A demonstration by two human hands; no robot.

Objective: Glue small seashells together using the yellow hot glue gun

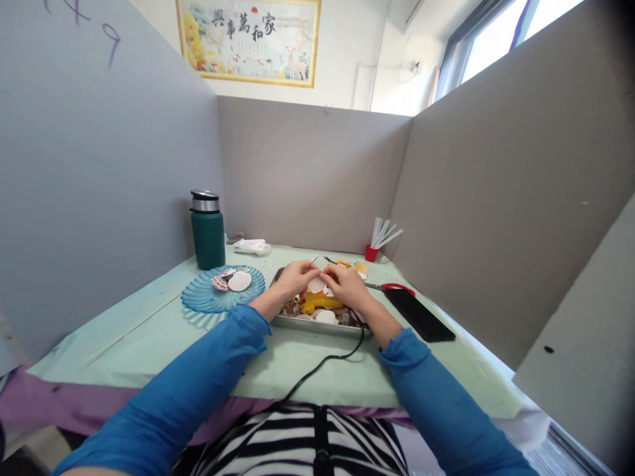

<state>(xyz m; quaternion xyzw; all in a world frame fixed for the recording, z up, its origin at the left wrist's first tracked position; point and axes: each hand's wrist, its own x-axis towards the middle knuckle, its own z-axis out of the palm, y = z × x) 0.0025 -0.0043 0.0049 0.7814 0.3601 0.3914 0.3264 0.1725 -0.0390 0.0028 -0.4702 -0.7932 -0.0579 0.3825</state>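
My left hand (296,277) and my right hand (343,283) meet over a metal tray (317,325), fingers closed and fingertips nearly touching. Directly under the fingertips is a round white shell (316,285), which both hands appear to pinch; their fingers partly cover it. A thin white stick (315,258) shows just beyond my left fingertips. In the tray, below my hands, lies a yellow glue gun (321,303). Several shells surround it, among them a white shell (326,317) near the front rim. A black cord (325,360) runs from the tray's right side over the table edge.
On the left, a blue scalloped plate (198,301) holds shells beside a green bottle (208,238). Right of the tray are red-handled scissors (399,288) and a black phone (419,314). A red cup (371,253) of white sticks stands behind. Grey partitions (312,175) enclose the table.
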